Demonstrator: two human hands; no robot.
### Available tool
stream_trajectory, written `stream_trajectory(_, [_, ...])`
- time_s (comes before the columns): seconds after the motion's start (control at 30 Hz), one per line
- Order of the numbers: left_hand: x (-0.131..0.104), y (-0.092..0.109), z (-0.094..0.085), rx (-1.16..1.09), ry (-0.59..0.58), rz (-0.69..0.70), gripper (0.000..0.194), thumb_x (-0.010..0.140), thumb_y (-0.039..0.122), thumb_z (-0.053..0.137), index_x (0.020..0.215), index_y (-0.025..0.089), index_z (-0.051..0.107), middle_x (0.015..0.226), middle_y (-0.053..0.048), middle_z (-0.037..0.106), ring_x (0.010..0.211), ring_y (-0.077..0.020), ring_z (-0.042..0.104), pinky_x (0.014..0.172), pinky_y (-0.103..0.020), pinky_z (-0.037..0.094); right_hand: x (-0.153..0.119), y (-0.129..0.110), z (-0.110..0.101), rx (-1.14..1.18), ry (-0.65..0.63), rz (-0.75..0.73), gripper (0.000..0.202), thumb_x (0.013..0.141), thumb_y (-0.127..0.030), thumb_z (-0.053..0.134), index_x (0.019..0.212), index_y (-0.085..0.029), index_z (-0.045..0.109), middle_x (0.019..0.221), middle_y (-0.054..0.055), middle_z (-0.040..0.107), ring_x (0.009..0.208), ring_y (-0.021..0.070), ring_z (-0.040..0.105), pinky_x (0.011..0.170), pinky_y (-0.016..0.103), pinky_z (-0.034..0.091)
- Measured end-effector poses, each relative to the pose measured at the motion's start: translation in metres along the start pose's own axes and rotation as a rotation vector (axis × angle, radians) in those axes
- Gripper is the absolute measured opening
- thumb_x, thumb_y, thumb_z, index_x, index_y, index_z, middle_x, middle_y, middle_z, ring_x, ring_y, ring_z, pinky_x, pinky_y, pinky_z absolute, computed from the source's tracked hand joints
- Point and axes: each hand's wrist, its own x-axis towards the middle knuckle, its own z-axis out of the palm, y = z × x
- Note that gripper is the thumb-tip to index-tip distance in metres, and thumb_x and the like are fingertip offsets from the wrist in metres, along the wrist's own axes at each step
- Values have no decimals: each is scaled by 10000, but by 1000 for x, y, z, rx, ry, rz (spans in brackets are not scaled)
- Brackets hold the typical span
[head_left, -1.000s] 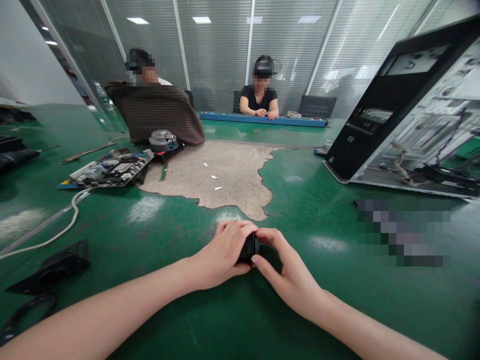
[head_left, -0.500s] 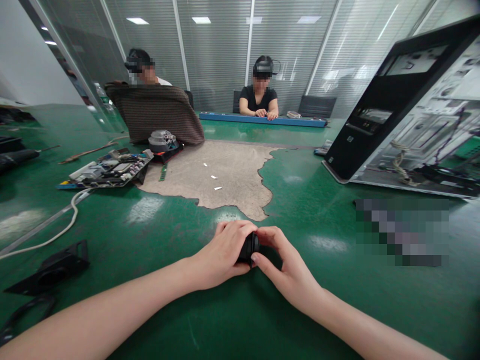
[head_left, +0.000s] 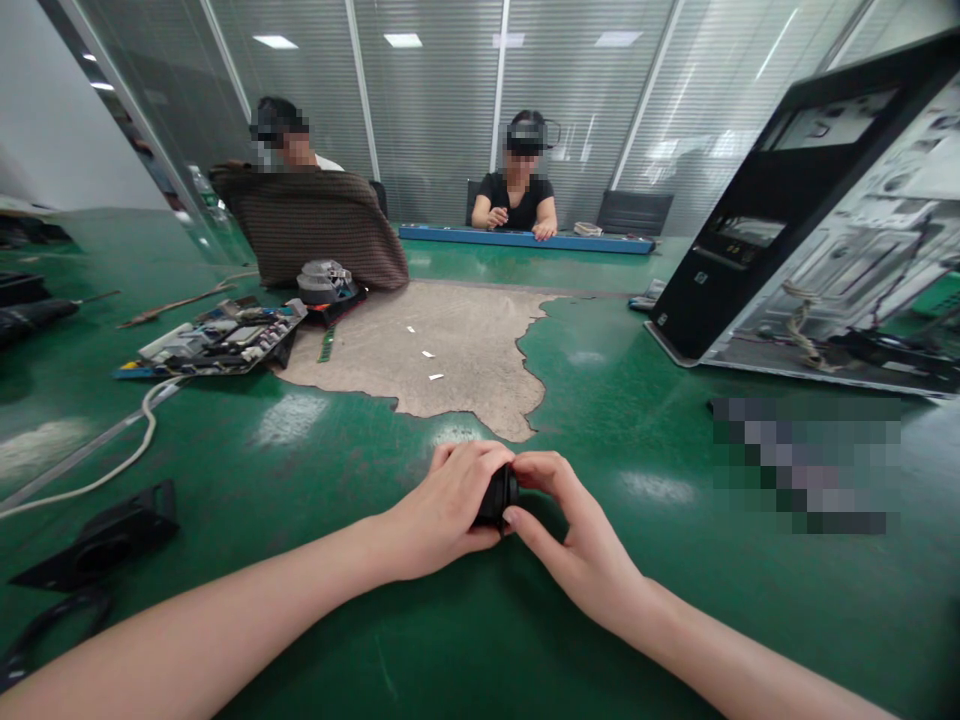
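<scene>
Both my hands are closed around a small black cylindrical part [head_left: 495, 498] just above or on the green tabletop, with a stepped, ringed end facing right. Its exact kind I cannot make out. My left hand [head_left: 454, 500] wraps it from the left and covers most of its body. From the other side, my right hand [head_left: 570, 520] pinches the ringed end between thumb and fingers. The inner fingertips are partly hidden.
A computer circuit board [head_left: 225, 340] and a cooling fan [head_left: 326, 285] sit left of a worn bare patch [head_left: 450, 340]. An open computer case [head_left: 720, 240] stands right. Black plastic pieces [head_left: 105, 535] lie near left. Two people sit across, one behind a blue bar [head_left: 525, 238].
My hands and the black part look the same as before. Across the table, a person has raised one hand off the blue bar.
</scene>
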Motion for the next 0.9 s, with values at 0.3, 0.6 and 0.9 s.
stream_trajectory(0.3, [-1, -2, 0, -11, 9, -1, 587, 677, 137, 544, 1168, 214, 233, 1159, -90, 423, 1075, -226, 390, 886, -409, 276, 0, -3, -2, -57, -37, -29, 248, 785, -158, 469, 1024, -215, 428, 1024, 70, 470, 960, 184, 485, 833, 371, 450])
stream_trajectory(0.6, [0, 0, -1, -7, -2, -4, 583, 684, 155, 561, 1168, 205, 240, 1165, -92, 424, 1077, -220, 386, 889, -403, 275, -1, -2, -2, -68, -5, -44, 188, 782, -147, 469, 950, -217, 425, 1016, 62, 460, 978, 183, 473, 848, 372, 434])
stream_trajectory(0.9, [0, -1, 1, -17, 3, -6, 598, 674, 139, 547, 1176, 218, 232, 1167, -90, 423, 1084, -228, 387, 889, -419, 275, -1, -1, -1, -37, -52, -8, 263, 787, -154, 463, 1035, -217, 404, 1038, 70, 472, 959, 180, 500, 838, 366, 460])
